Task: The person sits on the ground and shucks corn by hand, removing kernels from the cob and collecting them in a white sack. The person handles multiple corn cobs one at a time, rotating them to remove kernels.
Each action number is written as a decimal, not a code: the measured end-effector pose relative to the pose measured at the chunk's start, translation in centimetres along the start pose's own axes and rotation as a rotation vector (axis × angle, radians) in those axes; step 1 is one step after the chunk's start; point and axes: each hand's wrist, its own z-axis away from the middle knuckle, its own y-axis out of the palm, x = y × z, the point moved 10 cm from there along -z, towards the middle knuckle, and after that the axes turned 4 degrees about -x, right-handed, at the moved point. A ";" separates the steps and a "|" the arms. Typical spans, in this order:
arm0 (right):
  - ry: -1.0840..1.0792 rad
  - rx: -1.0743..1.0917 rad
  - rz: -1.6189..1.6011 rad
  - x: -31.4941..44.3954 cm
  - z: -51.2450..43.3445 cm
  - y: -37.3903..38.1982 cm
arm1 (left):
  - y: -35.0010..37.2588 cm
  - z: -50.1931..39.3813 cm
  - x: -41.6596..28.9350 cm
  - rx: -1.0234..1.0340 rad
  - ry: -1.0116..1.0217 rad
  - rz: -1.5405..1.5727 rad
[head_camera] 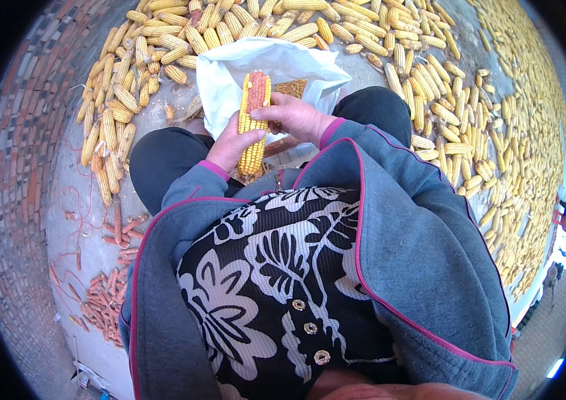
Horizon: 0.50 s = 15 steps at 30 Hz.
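Observation:
An ear of dried yellow corn [253, 158] is held between my two hands, over the near side of a white plastic sack [219, 90]. Its upper part is stripped on the facing side, so the reddish cob [259, 86] shows between rows of kernels. My left hand [231, 144] grips the lower half, thumb across the kernels. From the other side, my right hand [299, 117] presses its thumb at the edge of the bared strip. Loose kernels [291, 89] show inside the sack's open mouth. Below my right hand lies a bare cob [283, 145], partly hidden.
Whole corn ears [128, 95] lie heaped around the front and left. More ears [445, 115] lie on the right, beside a wide spread of corn [522, 150]. Bare red cobs [108, 300] are piled at lower left near red string [80, 210]. A brick wall [18, 125] borders the left.

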 end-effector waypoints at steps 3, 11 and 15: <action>0.010 -0.086 0.020 -0.5 0.0 -0.3 | 0.1 -0.3 0.2 -0.004 0.029 -0.152; 0.040 0.040 -0.151 -0.3 0.3 0.5 | 0.0 0.2 0.0 -0.030 -0.059 0.083; 0.032 -0.004 -0.092 -0.2 0.4 0.5 | 0.5 0.1 -0.1 -0.002 -0.060 0.092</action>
